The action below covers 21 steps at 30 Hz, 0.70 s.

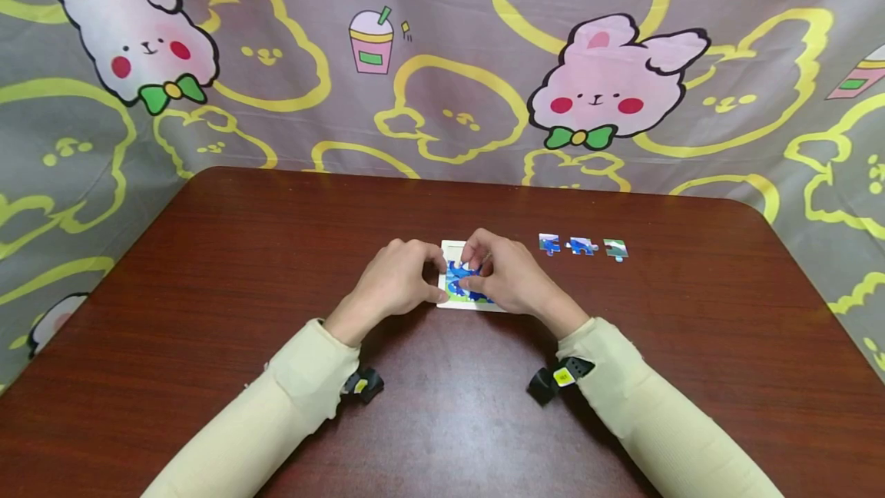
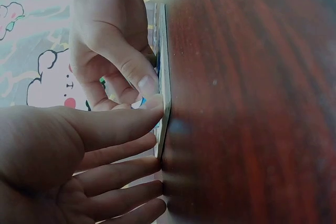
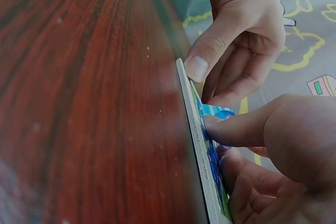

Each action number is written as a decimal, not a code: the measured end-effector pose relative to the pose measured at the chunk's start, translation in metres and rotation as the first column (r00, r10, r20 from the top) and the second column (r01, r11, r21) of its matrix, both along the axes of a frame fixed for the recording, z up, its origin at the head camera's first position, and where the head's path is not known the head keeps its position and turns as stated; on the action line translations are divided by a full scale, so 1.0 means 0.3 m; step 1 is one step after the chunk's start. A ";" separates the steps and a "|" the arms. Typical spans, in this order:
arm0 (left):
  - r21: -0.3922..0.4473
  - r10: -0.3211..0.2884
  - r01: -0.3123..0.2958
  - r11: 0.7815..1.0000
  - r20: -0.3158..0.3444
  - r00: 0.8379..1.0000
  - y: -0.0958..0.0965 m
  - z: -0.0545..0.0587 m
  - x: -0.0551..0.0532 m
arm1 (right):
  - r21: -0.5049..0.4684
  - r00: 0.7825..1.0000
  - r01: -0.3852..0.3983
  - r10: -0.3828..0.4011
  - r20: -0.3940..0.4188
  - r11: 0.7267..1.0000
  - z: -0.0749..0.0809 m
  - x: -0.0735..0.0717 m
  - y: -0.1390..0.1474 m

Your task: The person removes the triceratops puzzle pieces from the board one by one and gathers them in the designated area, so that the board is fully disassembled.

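While the part-filled tray (image 1: 452,245) lies flat on the table (image 1: 442,421), the left hand (image 1: 397,279) braces its left edge with spread fingers and thumb, probably so it cannot slide. Over it, the right hand (image 1: 509,275) pinches a tilted piece (image 3: 216,110) between thumb and fingers, a grip that should allow fine turning. Three loose pieces (image 1: 581,246) lie in a row beyond the right hand, likely spaced for easy picking up

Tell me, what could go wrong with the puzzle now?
The tilted blue piece in the right hand might slip or jam. The puzzle board might slide if the left hand, touching its edge, lifts away. The loose pieces nearby could get bumped.
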<state>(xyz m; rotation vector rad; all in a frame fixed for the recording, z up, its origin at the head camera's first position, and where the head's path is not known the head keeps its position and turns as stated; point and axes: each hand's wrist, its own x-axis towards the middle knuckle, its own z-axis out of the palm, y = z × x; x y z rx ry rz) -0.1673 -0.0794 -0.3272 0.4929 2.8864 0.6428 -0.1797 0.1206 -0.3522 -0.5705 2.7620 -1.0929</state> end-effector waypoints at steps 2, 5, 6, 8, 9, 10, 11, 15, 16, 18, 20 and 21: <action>-0.004 0.003 -0.003 1.000 0.002 1.000 0.000 0.000 0.000 | 0.003 1.000 -0.007 0.007 -0.002 1.000 -0.001 0.000 0.001; -0.007 0.007 -0.007 1.000 0.008 1.000 0.000 0.000 -0.001 | 0.013 1.000 -0.008 0.008 0.006 1.000 0.001 0.001 0.001; -0.007 0.008 -0.008 1.000 0.010 1.000 0.000 0.001 -0.001 | 0.017 1.000 -0.008 0.008 0.009 1.000 0.001 0.001 0.001; -0.008 0.011 -0.010 1.000 0.012 1.000 0.001 0.002 0.000 | 0.019 1.000 -0.009 0.009 0.013 1.000 0.002 0.002 0.000; -0.008 0.011 -0.010 1.000 0.012 1.000 0.002 0.002 0.000 | 0.019 1.000 -0.009 0.009 0.015 1.000 0.003 0.003 0.000; -0.009 0.011 -0.011 1.000 0.013 1.000 0.002 0.003 0.001 | 0.017 1.000 -0.012 0.012 0.013 1.000 0.003 0.004 0.000; -0.010 0.011 -0.011 1.000 0.012 1.000 0.002 0.004 0.001 | 0.014 1.000 -0.014 0.014 0.013 1.000 0.004 0.004 0.000; -0.015 0.007 -0.007 1.000 0.012 1.000 0.003 0.005 0.002 | -0.004 1.000 -0.021 0.021 0.002 1.000 0.007 0.007 -0.002; -0.016 0.006 -0.006 1.000 0.012 1.000 0.003 0.006 0.003 | -0.009 1.000 -0.022 0.022 -0.003 1.000 0.007 0.007 -0.002; -0.019 0.003 -0.003 1.000 0.013 1.000 0.003 0.006 0.003 | -0.020 1.000 -0.023 0.023 -0.010 1.000 0.006 0.006 -0.001; -0.023 0.001 -0.001 1.000 0.014 1.000 0.003 0.006 0.003 | -0.026 1.000 -0.023 0.022 -0.016 0.999 0.005 0.006 0.001; -0.026 0.001 0.000 1.000 0.015 1.000 0.003 0.006 0.003 | -0.029 1.000 -0.023 0.022 -0.016 0.999 0.004 0.006 0.002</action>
